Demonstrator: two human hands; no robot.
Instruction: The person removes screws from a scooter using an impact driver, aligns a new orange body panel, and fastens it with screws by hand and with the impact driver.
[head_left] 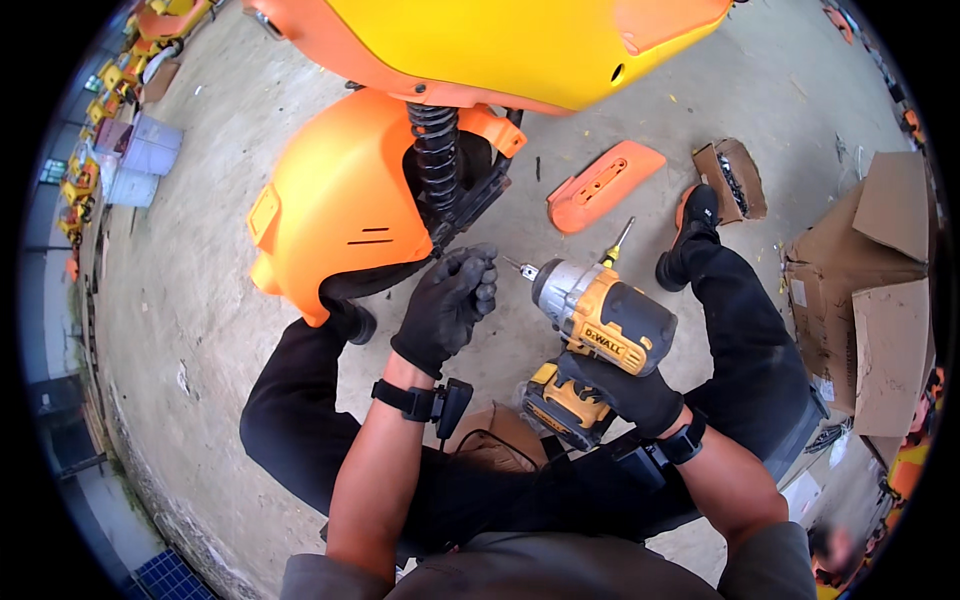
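My right hand (640, 395), in a black glove, is wrapped round the grip of a yellow and black cordless impact driver (622, 318). The driver's bit points left, toward my left hand (450, 305). That hand is also gloved, its fingers curled together; whatever they may pinch is too small or hidden to make out. Just beyond it stands an orange wheel fender (345, 190) with two slots, beside a black coil-spring shock absorber (435, 150). Above both hangs a yellow and orange vehicle body (500, 45).
On the concrete floor ahead lie an orange plastic cover (605, 187) and a screwdriver (619, 243). Past my right foot is a small cardboard box (752, 183) of dark small parts. A large open carton (830, 330) stands at the right. Pale bins (150, 150) are far left.
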